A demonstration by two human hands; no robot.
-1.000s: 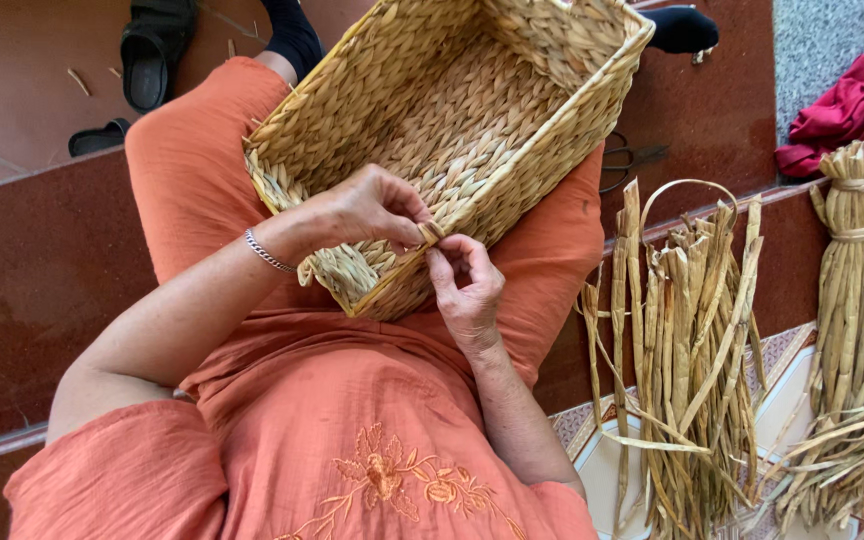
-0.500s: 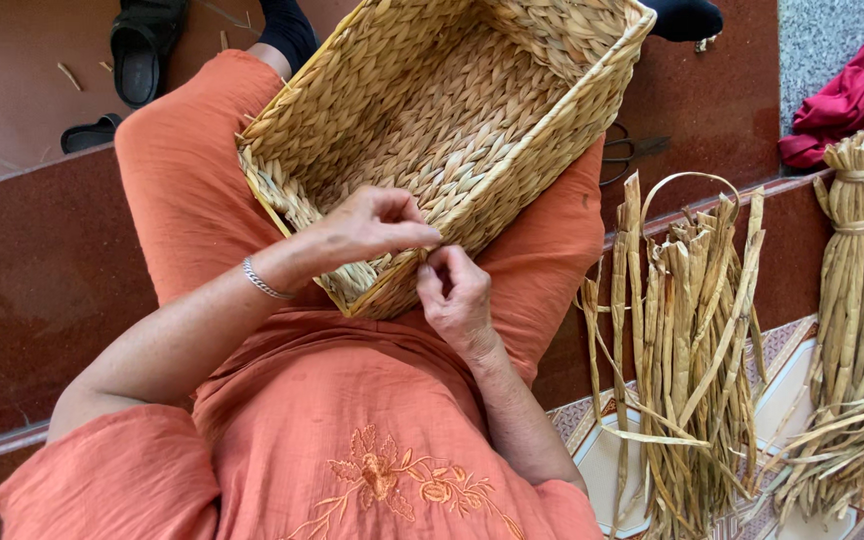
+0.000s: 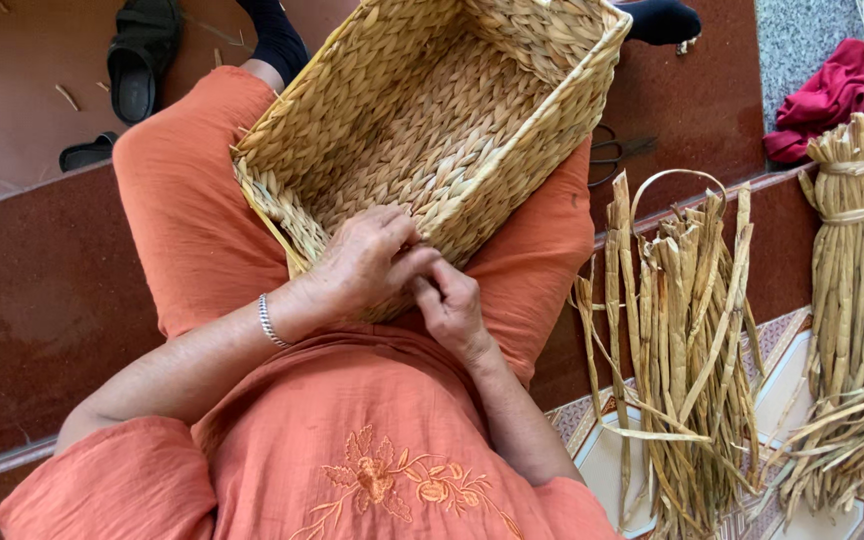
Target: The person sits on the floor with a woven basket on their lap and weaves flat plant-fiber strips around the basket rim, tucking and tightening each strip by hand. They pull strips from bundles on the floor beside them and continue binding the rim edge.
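1. The big tan woven straw basket [image 3: 432, 130] is lying on the person's lap, on the orange cloth trousers [image 3: 182, 220], and it is tipping so its open side is facing up toward the camera
2. The left hand [image 3: 362, 265] is resting over the near rim of the basket, and its fingers are bending down and pressing on the woven edge
3. The right hand [image 3: 449, 305] is sitting just beside the left hand, touching it, and its fingers are pressing together at the same spot on the rim; I cannot tell if a thin strand is in that pinch, because the fingers are hiding it
4. The basket is looking light, since it is only dried straw, so I am thinking one hand could be lifting it
5. It is looking stiff in the walls but a bit bendy and rough, not slippery, so fingers are likely gripping it well
6. A good place to be taking hold is the thick braided rim, since squeezing the thin walls hard could be bending them
7. The basket is a long box shape with twisted, rope-like rows running round it and a flat woven bottom
8. A loose bundle of dried yellow reed strips [image 3: 682, 340] is standing on the right, apart from the basket, with a tied sheaf of thicker dried reeds [image 3: 857, 260] farther right
9. A crumpled red cloth [image 3: 832, 95] is lying on the floor beyond them
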